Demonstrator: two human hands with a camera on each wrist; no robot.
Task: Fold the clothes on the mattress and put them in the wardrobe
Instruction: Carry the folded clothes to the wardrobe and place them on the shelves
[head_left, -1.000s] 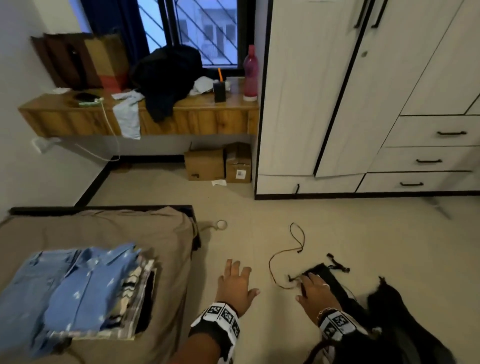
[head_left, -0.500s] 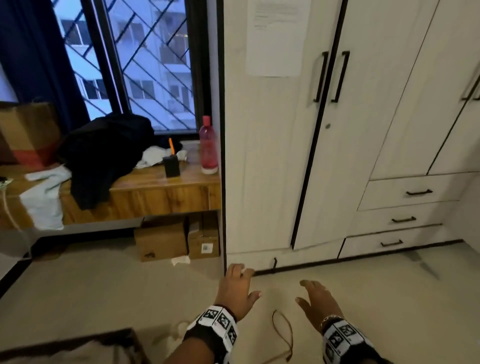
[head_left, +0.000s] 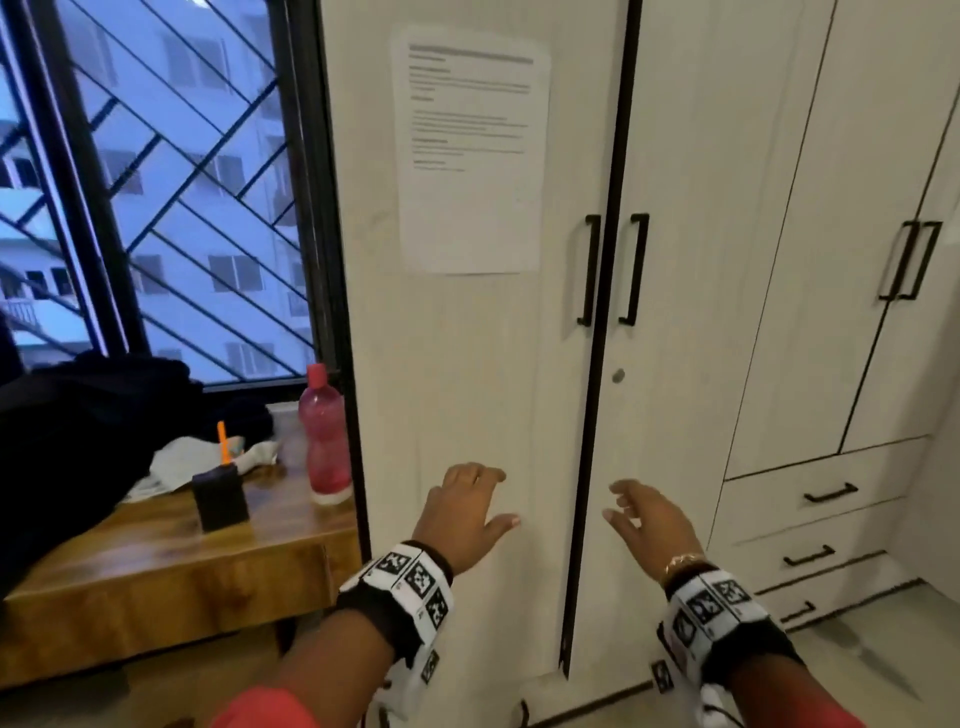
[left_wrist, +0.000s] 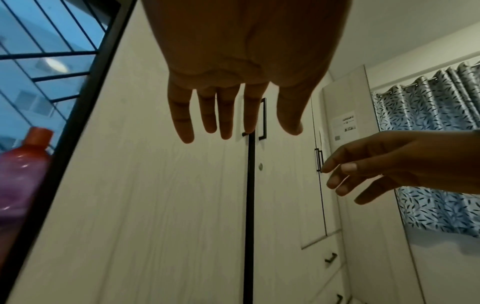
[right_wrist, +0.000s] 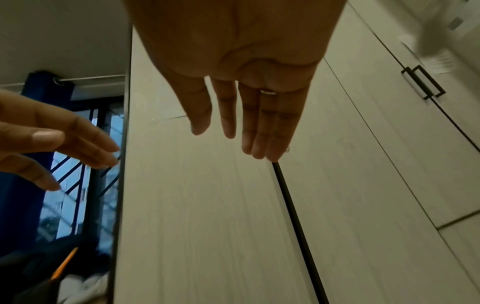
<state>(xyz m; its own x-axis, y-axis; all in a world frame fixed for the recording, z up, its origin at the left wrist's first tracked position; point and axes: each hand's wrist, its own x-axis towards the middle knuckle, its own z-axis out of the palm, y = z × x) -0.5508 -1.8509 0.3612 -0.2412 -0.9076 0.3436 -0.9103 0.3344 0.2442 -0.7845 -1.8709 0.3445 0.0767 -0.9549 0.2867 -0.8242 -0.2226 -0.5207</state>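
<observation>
Closed white wood-grain wardrobe (head_left: 467, 364) beside barred window; pink plastic bottle (head_left: 324, 441) on wooden shelf (head_left: 156, 561).
Left hand (head_left: 462, 514) and right hand (head_left: 652, 525) raised before doors, fingers loose, holding nothing.

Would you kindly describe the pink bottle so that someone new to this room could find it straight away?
Start at the tall white wardrobe with black bar handles, then look to its left edge, where a low wooden shelf runs under the window. The translucent pink plastic bottle stands upright at the shelf's end nearest the wardrobe; unlike the squat black pen holder beside it, it is tall and has a red cap.
</observation>
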